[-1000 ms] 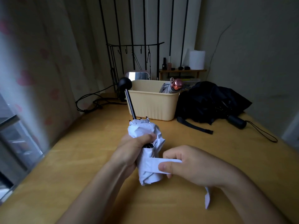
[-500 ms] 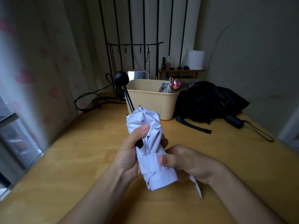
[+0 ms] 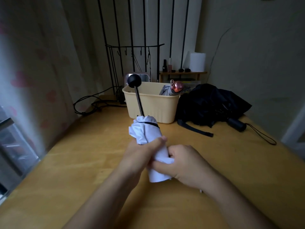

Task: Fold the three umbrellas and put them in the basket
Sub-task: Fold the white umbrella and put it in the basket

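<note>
Two hands are closed on the white umbrella, which is held just above the near middle of the wooden table. The left hand is wrapped round the middle of the bundled canopy, with the thumb laid across the fabric. The right hand is curled round the nearer, lower end, and its thumb is pressed into the cloth. The canopy is gathered and crumpled, with loose folds bunched at its far end. The black shaft is drawn out and tilted up and away, and it is topped by a round black knob, seen in front of the left rim of the basket.

That cream basket is set on the far middle of the table. A grey umbrella is stowed inside at its right end, folded, with a coppery handle poking above the rim. A black umbrella is spread in a loose heap just right of the basket, not yet folded. Its strap is stretched toward the near side and its cord is trailed off to the right.

A pale curtain is hung along the left, and black cables are coiled at the far left. A wire rack and a small shelf with a white roll are seen beyond.
</note>
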